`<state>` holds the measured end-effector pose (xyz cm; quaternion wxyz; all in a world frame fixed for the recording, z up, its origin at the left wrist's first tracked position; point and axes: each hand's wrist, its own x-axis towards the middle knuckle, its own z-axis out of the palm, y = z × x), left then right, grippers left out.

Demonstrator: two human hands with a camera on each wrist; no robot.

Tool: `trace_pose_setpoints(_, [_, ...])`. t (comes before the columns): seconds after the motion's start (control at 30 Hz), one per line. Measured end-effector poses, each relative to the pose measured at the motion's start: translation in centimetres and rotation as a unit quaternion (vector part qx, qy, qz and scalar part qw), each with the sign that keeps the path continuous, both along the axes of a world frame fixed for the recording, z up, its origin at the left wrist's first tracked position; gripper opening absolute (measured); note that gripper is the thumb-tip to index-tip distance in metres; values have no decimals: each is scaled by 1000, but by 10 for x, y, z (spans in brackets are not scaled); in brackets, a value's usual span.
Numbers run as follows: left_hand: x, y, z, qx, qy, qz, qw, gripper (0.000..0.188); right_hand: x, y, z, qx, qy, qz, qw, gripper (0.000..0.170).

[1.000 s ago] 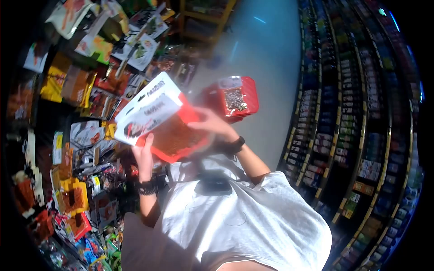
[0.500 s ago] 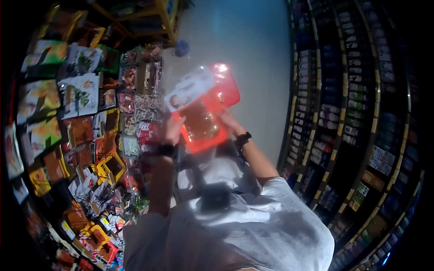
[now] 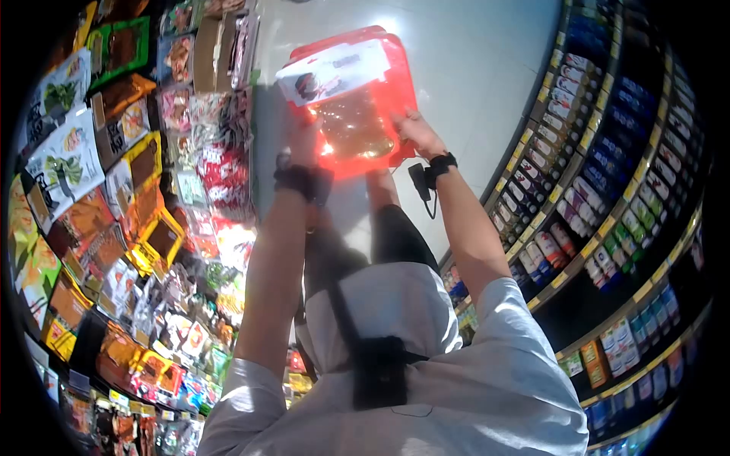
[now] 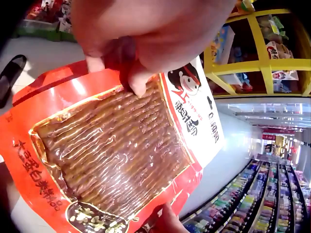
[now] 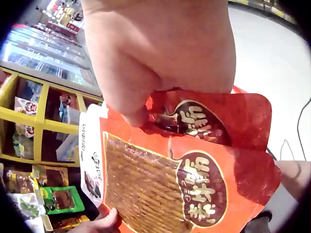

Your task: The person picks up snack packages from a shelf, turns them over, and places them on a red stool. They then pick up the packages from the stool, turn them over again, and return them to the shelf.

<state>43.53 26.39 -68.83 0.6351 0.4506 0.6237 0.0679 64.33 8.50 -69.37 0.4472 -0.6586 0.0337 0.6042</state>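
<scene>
A red and white snack packet [image 3: 353,125] with a clear window of brown strips is held out over the aisle, upon at least one more red packet. At its left edge the left hand [image 4: 150,34] pinches it, thumb on the front face. My right hand [image 3: 420,134] grips the opposite edge; in the right wrist view this hand [image 5: 160,53] holds two red packets [image 5: 201,184] overlapping, with the thumb on their front. Fingertips of the left hand show at the lower edge there.
Packaged snacks [image 3: 68,159] fill the display on the left. Shelves of bottles and cans [image 3: 555,243] line the right side. Pale floor [image 3: 471,68] runs between them. A yellow-framed rack [image 4: 262,63] appears in the left wrist view.
The held packet has moved away from the body and turned more upright over the aisle. The other red packet, formerly beside it, now lies behind it, with both hands at the edges.
</scene>
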Motion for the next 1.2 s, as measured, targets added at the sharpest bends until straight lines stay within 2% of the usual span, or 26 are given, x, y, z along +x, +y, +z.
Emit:
trace_pose_setpoints(0.03, [7,2,15,0,16,-12,1000,19,-1,0,-9,-12,19,-10,1000,19])
trace_pose_setpoints(0.07, [2,2,7,-14,15,5,1000,21,-2,10,-4,-24,38,-21,999,18])
trace_pose_setpoints(0.13, [-4,-1,-7,-42,7,40,998,23,-5,31,16,-100,12,36,994,19])
trace_pose_setpoints(0.23, [0,5,24,-59,6,52,997,30,-18,31,-14,-106,21,20,994,30])
trace_pose_setpoints(0.3, [5,11,55,-85,-28,81,993,36,-29,63,19,-53,-75,136,986,41])
trace_pose_setpoints(0.37, [-10,5,27,-8,13,36,999,39,-40,92,58,-9,-182,252,951,58])
trace_pose_setpoints(0.4, [-15,2,11,32,32,13,999,41,-49,92,48,-25,-283,273,919,56])
trace_pose_setpoints(0.47, [-12,5,10,32,35,8,999,51,-64,87,24,-51,-477,305,822,53])
trace_pose_setpoints(0.53, [-2,4,23,4,8,22,1000,58,-70,84,18,-56,-511,292,807,50])
trace_pose_setpoints(0.57, [3,4,28,30,9,10,999,68,-73,83,19,-60,-525,286,799,49])
trace_pose_setpoints(0.67, [10,5,33,8,13,-23,1000,71,-82,81,23,-118,-502,254,819,49])
trace_pose_setpoints(0.7, [2,-5,4,46,26,-36,998,71,-83,79,24,-107,-500,255,820,49])
trace_pose_setpoints(0.77, [6,-4,13,10,33,-47,998,73,-79,76,25,-81,-499,256,824,49])
trace_pose_setpoints(0.87, [13,-3,23,-16,34,-40,998,79,-61,74,29,-79,-389,297,868,57])
trace_pose_setpoints(0.9, [17,-5,26,-22,31,-35,999,81,-57,73,28,-63,-384,296,872,57])
trace_pose_setpoints(1.0, [31,-7,49,36,100,-87,991,91,-44,72,28,-14,-343,283,896,56])
trace_pose_setpoints(1.07, [32,0,52,11,64,-70,995,97,-37,79,41,20,-282,254,925,56])
trace_pose_setpoints(1.13, [34,-2,53,24,59,-63,996,97,-41,76,40,-10,-301,251,920,63])
trace_pose_setpoints(1.17, [34,-6,42,69,135,-101,983,100,-44,76,40,-25,-310,251,917,66])
trace_pose_setpoints(1.2, [32,-8,37,34,111,-51,992,102,-43,76,41,-46,-287,253,923,68])
